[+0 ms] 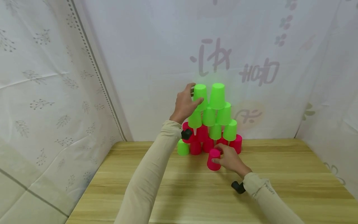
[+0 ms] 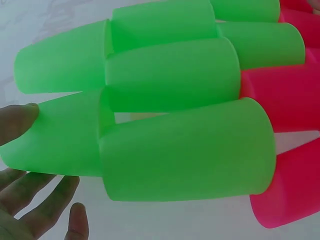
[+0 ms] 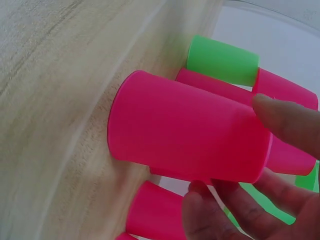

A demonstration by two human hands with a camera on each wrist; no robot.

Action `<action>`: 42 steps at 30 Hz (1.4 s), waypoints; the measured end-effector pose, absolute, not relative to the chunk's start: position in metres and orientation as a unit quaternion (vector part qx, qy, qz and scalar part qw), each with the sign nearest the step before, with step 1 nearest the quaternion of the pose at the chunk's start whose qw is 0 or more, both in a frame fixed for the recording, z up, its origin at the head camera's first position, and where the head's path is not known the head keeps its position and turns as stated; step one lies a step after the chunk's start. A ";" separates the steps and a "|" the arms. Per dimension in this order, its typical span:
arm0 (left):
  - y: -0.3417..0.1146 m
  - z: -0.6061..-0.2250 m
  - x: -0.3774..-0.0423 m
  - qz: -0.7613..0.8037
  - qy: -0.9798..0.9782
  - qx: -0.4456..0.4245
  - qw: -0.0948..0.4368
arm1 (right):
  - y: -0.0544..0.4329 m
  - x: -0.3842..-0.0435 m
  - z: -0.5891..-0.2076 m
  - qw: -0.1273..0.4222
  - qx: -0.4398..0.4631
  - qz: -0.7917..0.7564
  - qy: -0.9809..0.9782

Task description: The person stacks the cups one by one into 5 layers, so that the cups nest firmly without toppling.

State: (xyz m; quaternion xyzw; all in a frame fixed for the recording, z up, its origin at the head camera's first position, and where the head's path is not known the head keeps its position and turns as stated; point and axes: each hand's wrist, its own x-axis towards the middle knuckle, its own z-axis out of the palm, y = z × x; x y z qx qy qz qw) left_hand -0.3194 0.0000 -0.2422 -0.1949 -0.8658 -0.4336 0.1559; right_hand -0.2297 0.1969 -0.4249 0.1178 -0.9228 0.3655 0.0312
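Note:
Upside-down green and pink cups stand in a tiered stack against the back wall. High on its left side, my left hand (image 1: 185, 104) holds a green cup (image 1: 200, 91) in the top row; the left wrist view shows the thumb on one side and fingers along the other. That cup rests on a lower green cup (image 2: 185, 155). In front of the stack, my right hand (image 1: 230, 158) grips an upside-down pink cup (image 1: 213, 162) between thumb and fingers. Its rim (image 3: 114, 120) is close to the tabletop; whether it touches, I cannot tell.
Beside the held cup stands another top-row green cup (image 1: 218, 96). A green cup (image 1: 183, 147) and several pink cups form the bottom row on the wooden table (image 1: 279, 174). Patterned cloth (image 1: 156, 62) hangs behind and at both sides.

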 end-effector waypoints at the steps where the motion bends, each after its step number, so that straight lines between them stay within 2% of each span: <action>1: 0.000 -0.243 -0.320 -0.432 -0.867 -0.195 0.154 | 0.197 -0.230 -0.426 0.032 0.118 0.367 -0.922; 17: -0.024 -0.258 -0.306 -0.418 -0.872 -0.195 0.161 | 0.200 -0.231 -0.423 0.034 0.121 0.390 -0.912; 27: -0.074 -0.313 -0.274 -0.420 -0.869 -0.194 0.174 | 0.202 -0.232 -0.406 0.051 0.146 0.369 -0.916; 34: -0.080 -0.374 -0.254 -0.454 -0.862 -0.179 0.134 | 0.203 -0.233 -0.392 0.054 0.159 0.341 -0.925; 42: -0.076 -0.424 -0.228 -0.465 -0.861 -0.200 0.040 | 0.201 -0.233 -0.369 0.048 0.182 0.356 -0.915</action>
